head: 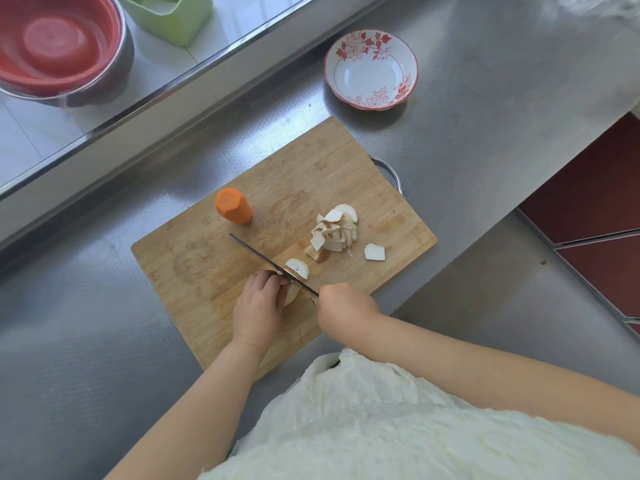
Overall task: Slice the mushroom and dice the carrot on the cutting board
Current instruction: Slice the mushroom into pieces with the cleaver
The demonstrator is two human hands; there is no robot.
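A wooden cutting board (pixel 194 271) lies on the steel counter. My left hand (pixel 258 306) curls over the uncut part of the mushroom (pixel 292 294) near the board's front edge and holds it down. My right hand (pixel 346 304) grips the handle of a knife (pixel 270 263), whose blade runs edge-down right beside my left fingers. A fresh slice (pixel 298 268) lies just past the blade. A pile of mushroom slices (pixel 334 232) sits further right, with one loose slice (pixel 374 252) beside it. A carrot stub (pixel 233 211) stands upright at the board's far side.
A white bowl with red flowers (pixel 370 69) stands on the counter beyond the board. On a raised ledge at the back left are a red-lined metal bowl (pixel 59 46) and a green container (pixel 173 15). The counter's edge drops to a red floor (pixel 595 202) at right.
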